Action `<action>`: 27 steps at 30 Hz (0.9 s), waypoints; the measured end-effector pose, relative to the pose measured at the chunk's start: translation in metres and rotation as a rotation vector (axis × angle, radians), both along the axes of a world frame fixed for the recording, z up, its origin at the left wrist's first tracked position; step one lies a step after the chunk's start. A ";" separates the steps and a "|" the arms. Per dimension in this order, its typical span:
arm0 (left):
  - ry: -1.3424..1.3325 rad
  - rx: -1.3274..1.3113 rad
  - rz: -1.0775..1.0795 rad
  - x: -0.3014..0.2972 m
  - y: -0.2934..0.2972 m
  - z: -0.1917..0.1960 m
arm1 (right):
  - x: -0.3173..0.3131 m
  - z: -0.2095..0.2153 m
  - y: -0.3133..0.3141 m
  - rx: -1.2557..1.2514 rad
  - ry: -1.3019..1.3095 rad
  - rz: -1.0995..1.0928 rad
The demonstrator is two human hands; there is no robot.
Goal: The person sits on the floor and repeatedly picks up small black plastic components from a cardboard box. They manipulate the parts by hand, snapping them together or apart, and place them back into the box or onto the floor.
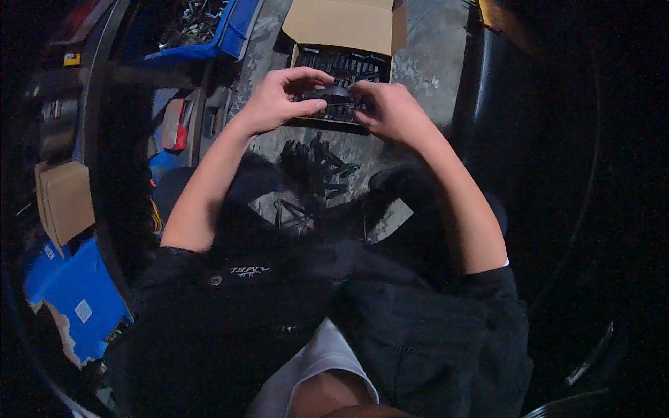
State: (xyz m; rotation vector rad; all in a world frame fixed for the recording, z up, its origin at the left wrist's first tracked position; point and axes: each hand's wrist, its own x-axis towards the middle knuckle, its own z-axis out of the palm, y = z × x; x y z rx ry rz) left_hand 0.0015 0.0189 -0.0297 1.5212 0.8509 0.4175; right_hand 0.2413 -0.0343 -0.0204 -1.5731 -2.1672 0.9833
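Between my two hands I hold a dark, slightly curved piece, its exact kind too dim to make out. My left hand grips one end between thumb and fingers. At the other end, the thumb and fingers of my right hand are closed on it. Right below the hands stands an open cardboard box with its flap folded back. Rows of small black parts fill it. Nearer to me, a loose heap of similar black parts lies on the floor between my legs.
At the far left is a blue bin of metal pieces. Shelving on the left holds a red and white box, a brown carton and a torn blue box. A dark upright surface borders the floor on the right.
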 end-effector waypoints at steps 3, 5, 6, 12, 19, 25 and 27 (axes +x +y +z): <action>-0.043 0.242 0.013 0.006 0.004 0.028 | 0.000 0.023 0.000 -0.041 0.209 -0.090; -0.086 0.299 0.028 0.006 0.006 0.033 | 0.000 0.032 0.002 -0.022 0.313 -0.109; -0.107 0.328 0.036 0.004 0.007 0.033 | -0.003 0.037 0.003 -0.064 0.348 -0.117; -0.124 0.396 0.085 -0.013 -0.001 0.029 | -0.013 0.034 0.003 -0.177 0.491 -0.117; -0.124 0.514 0.127 -0.024 -0.004 0.024 | -0.023 0.030 0.004 -0.399 0.665 -0.156; -0.233 0.399 0.217 -0.020 -0.003 0.020 | -0.020 0.024 0.005 -0.105 0.519 -0.180; -0.220 0.312 0.235 -0.020 -0.004 0.023 | -0.020 0.023 0.004 -0.041 0.505 -0.193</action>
